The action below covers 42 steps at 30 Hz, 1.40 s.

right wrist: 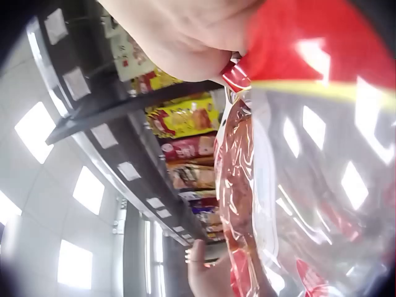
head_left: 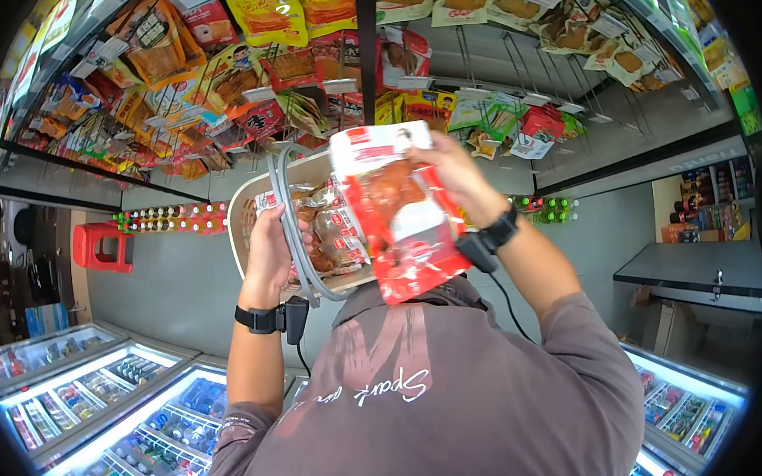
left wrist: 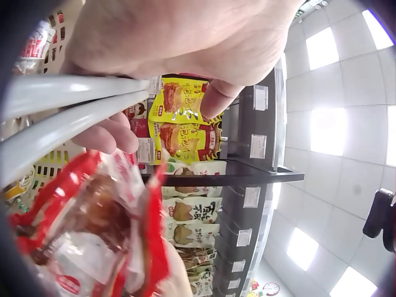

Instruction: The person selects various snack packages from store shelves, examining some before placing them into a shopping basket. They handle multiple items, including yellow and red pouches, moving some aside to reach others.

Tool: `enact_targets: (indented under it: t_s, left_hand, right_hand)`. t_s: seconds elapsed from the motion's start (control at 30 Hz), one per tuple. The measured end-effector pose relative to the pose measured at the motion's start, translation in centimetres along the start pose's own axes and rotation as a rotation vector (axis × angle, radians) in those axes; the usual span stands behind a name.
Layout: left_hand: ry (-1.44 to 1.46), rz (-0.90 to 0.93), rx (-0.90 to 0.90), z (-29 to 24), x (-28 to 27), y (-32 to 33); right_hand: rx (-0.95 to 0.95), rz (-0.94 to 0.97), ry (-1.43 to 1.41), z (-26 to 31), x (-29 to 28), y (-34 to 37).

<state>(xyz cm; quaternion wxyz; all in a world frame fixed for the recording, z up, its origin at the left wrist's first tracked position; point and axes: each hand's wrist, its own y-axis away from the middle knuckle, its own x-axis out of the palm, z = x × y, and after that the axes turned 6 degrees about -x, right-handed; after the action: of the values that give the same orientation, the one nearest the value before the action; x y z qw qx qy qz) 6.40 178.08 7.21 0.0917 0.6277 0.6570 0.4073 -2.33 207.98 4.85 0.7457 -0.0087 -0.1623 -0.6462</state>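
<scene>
In the head view the left hand (head_left: 268, 245) has its fingers curled round the grey handles (head_left: 289, 210) of a beige basket (head_left: 239, 220). Packets of brown food (head_left: 337, 232) in clear and red wrapping lie inside the basket. The right hand (head_left: 455, 172) pinches the top edge of a red and white food packet (head_left: 402, 219), held up over the basket's right side. That packet (left wrist: 93, 229) fills the lower left of the left wrist view, below the left hand (left wrist: 179, 43). Close up in the right wrist view, the packet (right wrist: 241, 179) hangs below the right hand (right wrist: 185, 31).
Hanging packets (head_left: 287, 65) fill racks ahead, with a dark shelf edge (head_left: 169, 193) below. Bottles (head_left: 175, 217) stand in rows on the floor beside a red stool (head_left: 102, 246). Lit freezer cases (head_left: 111, 385) are at lower left, and a grey counter (head_left: 706, 272) is at right.
</scene>
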Motion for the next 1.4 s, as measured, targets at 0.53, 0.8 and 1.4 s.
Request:
enact_targets:
  t_s: [0.53, 0.8, 1.4]
  left_hand:
    - [-0.021, 0.050, -0.049, 0.5, 2.6, 0.9]
    - [-0.006, -0.028, -0.040, 1.1, 4.4, 0.3]
    - [0.108, -0.372, 0.064, 3.4, 5.1, 4.3]
  right_hand:
    - [0.047, -0.046, 0.992, -12.9, 9.0, -1.3]
    - [0.110, 0.770, 1.285, -9.7, 6.6, 0.9]
    - [-0.734, -0.445, 0.756, -12.0, -17.7, -26.8]
